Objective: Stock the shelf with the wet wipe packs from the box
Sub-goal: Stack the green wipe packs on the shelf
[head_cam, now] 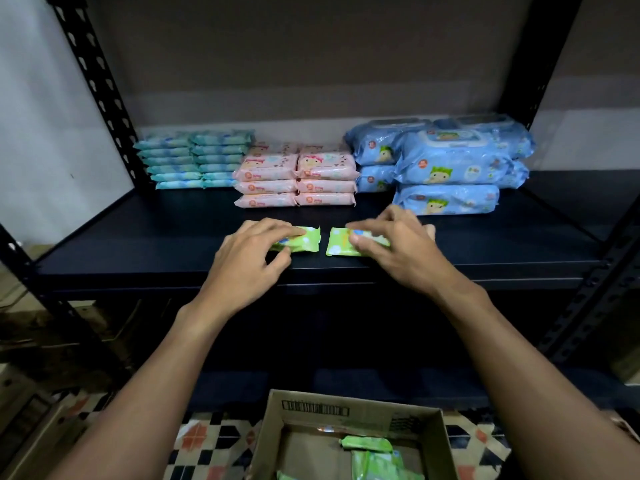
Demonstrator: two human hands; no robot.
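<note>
Frame centre, dark metal shelf [138,244], left hand [249,258] pinched small green wet wipe pack [301,242], right hand [398,244] pinched second green pack [337,242], packs just apart

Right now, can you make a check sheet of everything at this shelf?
Surface: dark shelf, packs at back and front.
Job's things: left pack and right pack, lying apart at the front; more green packs in the box below.
Clutter: teal stacks, pink stacks, blue stacks at the back.
Grippers: left hand grips left pack; right hand grips right pack.
Cables: nothing seen.
Surroundings: black posts, tiled floor.
</note>
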